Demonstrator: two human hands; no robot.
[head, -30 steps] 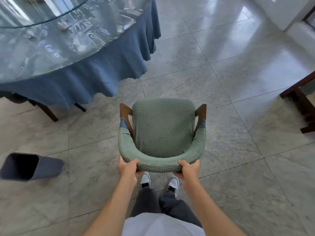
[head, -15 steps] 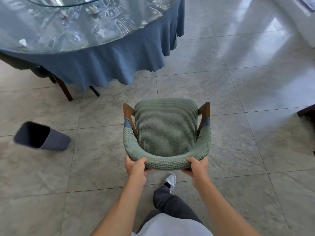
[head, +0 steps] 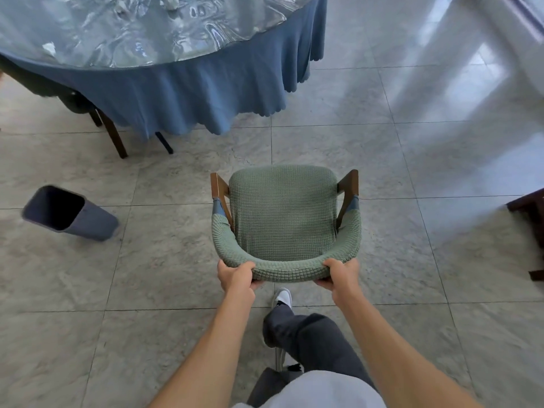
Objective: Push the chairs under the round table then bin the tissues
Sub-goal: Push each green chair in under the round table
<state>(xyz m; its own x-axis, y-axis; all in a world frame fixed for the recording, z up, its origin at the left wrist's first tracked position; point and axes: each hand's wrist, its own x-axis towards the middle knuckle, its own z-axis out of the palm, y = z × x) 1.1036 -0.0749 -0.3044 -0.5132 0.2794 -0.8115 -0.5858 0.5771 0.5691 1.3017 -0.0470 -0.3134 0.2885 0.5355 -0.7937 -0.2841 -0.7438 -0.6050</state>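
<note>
A green-covered chair (head: 282, 213) with wooden arms stands on the tiled floor, its seat facing the round table (head: 188, 92). My left hand (head: 237, 276) grips the left end of its curved backrest and my right hand (head: 341, 273) grips the right end. The table has a blue cloth under a clear cover, and white crumpled tissues (head: 172, 1) lie on its top at the far edge of view. A grey bin (head: 69, 213) stands on the floor to the left of the chair.
Another chair (head: 88, 110) is tucked under the table at the left, only its legs and dark seat showing. Dark wooden furniture (head: 530, 219) juts in at the right edge. Open tiled floor lies between the green chair and the table.
I have stepped forward with the chair in both hands. The table now lies nearer and more directly ahead, and the bin has come closer on the left.
</note>
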